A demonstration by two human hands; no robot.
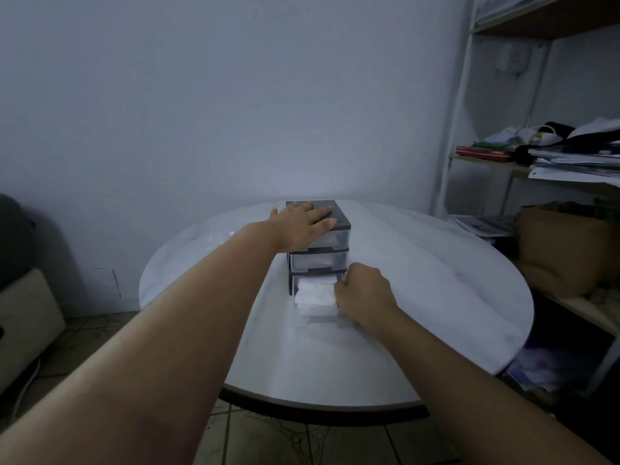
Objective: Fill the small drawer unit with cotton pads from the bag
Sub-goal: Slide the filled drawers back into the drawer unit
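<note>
Cotton pads (315, 293) lie stacked in the bottom drawer (320, 321) of the small drawer unit (318, 260), which is pulled out toward the person. The right hand (364, 293) sits at the drawer's right side with its fingers curled in, knuckles up, touching the edge of the white stack. Whether the fingertips pinch the pads, the drawer wall or nothing I cannot tell, since they are tucked under the hand. The left hand (303, 223) lies flat on the unit's dark lid, fingers straight and spread, pressing down. The two upper drawers are pushed in.

The unit stands toward the far side of a round pale table (436, 280) set near a plain wall, over a tiled floor (268, 437). Open shelving (496, 162) on the right holds papers, folded things and a brown bag (563, 243).

Something clear and crinkled (perhaps plastic) glints on the table left of the unit (219, 237), too faint to make out.
</note>
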